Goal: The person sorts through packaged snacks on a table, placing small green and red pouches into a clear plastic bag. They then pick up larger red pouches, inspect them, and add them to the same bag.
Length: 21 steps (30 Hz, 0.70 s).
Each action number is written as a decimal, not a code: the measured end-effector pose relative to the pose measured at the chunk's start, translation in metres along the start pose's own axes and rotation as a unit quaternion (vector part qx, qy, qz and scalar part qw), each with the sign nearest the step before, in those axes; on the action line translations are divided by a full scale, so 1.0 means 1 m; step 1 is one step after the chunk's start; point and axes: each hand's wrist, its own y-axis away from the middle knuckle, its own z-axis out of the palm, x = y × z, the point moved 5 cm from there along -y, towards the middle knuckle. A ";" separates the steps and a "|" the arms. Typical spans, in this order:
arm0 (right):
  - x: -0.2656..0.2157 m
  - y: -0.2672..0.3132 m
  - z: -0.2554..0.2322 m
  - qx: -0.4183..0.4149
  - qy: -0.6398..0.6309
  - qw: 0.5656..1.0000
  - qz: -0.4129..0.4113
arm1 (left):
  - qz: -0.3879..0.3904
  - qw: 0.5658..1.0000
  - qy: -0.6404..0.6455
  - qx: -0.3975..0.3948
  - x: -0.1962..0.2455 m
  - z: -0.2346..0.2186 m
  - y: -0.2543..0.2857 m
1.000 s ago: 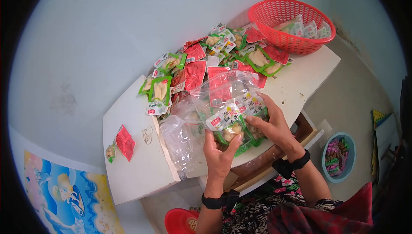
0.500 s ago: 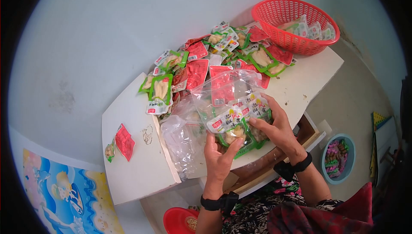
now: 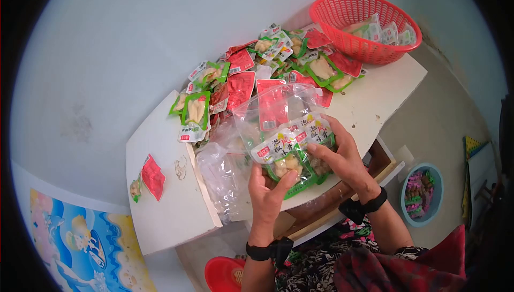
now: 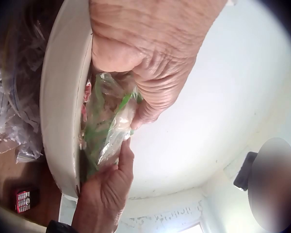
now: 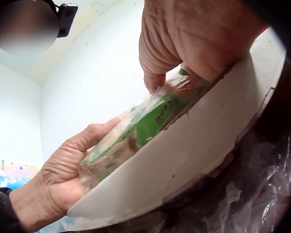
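Clear bag point(image 3: 300, 103); two green-and-white packets point(image 3: 289, 164) show inside; left grip point(image 3: 266, 198) and right grip point(image 3: 346, 158) pinch it; one red basket point(image 3: 367, 51) beyond them.

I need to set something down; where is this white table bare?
Right: between the red plastic basket and right hand. Left: between the lone red packet and clear bags. Crowded: back middle, under the packet pile; front middle, where that hand and the left hand hold bagged packets.

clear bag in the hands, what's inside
Inside the clear bag are green-edged packets with white printed tops. The left hand and right hand cover parts; anything between those packets is hidden.
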 end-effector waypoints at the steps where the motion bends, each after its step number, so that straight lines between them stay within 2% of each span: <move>1: 0.000 0.000 0.000 0.002 0.000 1.000 -0.003 | 0.002 1.000 -0.003 0.001 0.000 0.000 0.000; 17: 0.002 0.000 0.002 0.016 -0.004 1.000 0.014 | 0.007 0.999 -0.027 0.030 -0.001 -0.008 0.001; 21: 0.006 0.000 0.000 0.022 0.022 0.999 -0.012 | -0.002 0.998 -0.043 0.047 -0.002 -0.009 0.002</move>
